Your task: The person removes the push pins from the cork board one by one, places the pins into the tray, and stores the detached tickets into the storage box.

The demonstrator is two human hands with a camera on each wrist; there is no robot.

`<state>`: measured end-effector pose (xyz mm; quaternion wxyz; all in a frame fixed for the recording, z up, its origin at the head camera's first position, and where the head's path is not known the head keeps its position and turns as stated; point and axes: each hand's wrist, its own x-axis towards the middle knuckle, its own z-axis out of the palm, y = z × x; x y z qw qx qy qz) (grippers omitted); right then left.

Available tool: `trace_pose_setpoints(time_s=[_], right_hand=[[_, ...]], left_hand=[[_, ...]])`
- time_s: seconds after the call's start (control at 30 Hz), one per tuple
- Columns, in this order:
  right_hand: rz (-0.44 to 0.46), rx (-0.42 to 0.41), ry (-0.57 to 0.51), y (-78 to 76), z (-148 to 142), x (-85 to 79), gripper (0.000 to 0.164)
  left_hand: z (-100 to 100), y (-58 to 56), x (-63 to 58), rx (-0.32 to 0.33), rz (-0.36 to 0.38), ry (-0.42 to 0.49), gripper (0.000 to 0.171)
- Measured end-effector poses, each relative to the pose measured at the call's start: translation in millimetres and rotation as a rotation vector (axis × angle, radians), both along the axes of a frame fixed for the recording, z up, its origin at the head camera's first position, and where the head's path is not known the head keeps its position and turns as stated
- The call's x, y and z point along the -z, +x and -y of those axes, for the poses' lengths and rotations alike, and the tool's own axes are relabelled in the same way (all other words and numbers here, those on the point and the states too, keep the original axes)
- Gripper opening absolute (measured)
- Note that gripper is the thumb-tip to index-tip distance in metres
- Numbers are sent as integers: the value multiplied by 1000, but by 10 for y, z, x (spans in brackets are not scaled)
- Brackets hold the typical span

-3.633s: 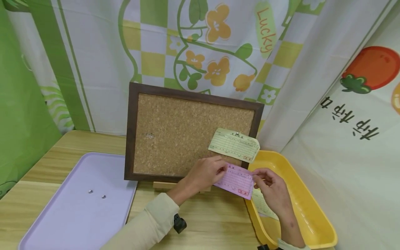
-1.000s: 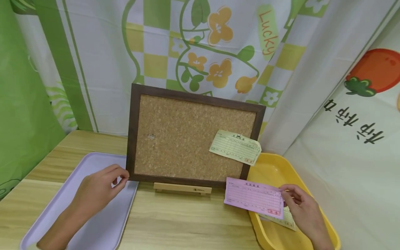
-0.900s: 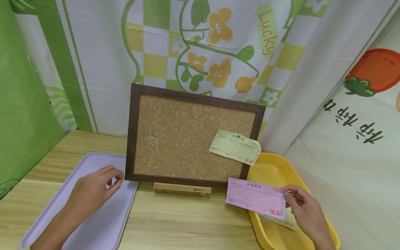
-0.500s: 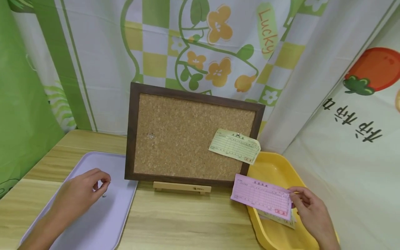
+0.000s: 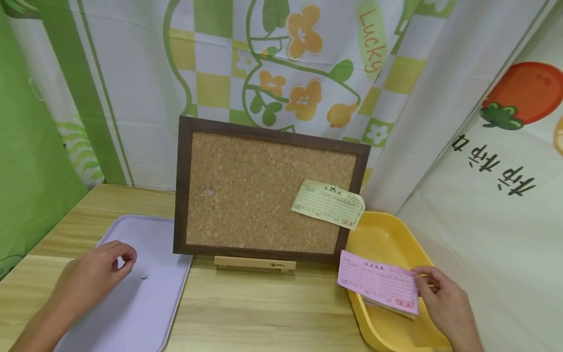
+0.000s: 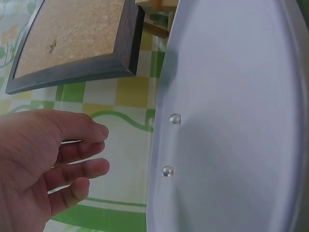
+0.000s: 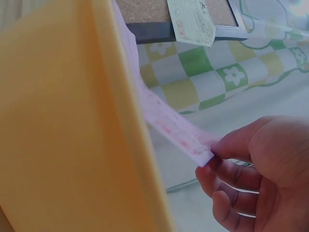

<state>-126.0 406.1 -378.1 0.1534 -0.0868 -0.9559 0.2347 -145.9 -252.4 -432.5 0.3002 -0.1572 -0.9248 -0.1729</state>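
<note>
Head view is showing the hands moving apart. A few seconds ago both hands were on the pink paper (image 5: 376, 281), by the board (image 5: 255, 195). Now just the right hand (image 5: 444, 298) is holding it, lower down and over the yellow bin (image 5: 382, 237). The left hand (image 5: 90, 271) is hanging over the purple tray (image 5: 151, 232). That seems to mean the pink paper is not pinned up yet. Only the green paper (image 5: 327, 204) is hanging on the board, with a small pin (image 5: 333, 188) at its top.

The right thumb and a finger are pinching the pink paper's right edge, and the other fingers are curling loosely below. The paper is reaching left from them, past the bin's rim. Another paper (image 5: 402, 312) is peeking out under it.

The left thumb and first finger are bending close together. I cannot tell if they are holding something tiny. One shiny pin (image 6: 175, 119) and a second pin (image 6: 167, 171) are lying on the tray, apart from those fingers.
</note>
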Motion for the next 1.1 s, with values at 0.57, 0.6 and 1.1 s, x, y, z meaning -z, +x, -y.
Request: trace_pose_setpoints(time_s=[0.57, 0.6, 1.1], right_hand=[[161, 38, 92, -32, -154, -41, 20], [182, 42, 85, -40, -155, -43, 21], [245, 41, 84, -104, -79, -29, 22]], left_hand=[[175, -13, 85, -43, 315, -10, 19], [178, -14, 86, -43, 323, -8, 18], [201, -65, 123, -32, 348, -19, 17]])
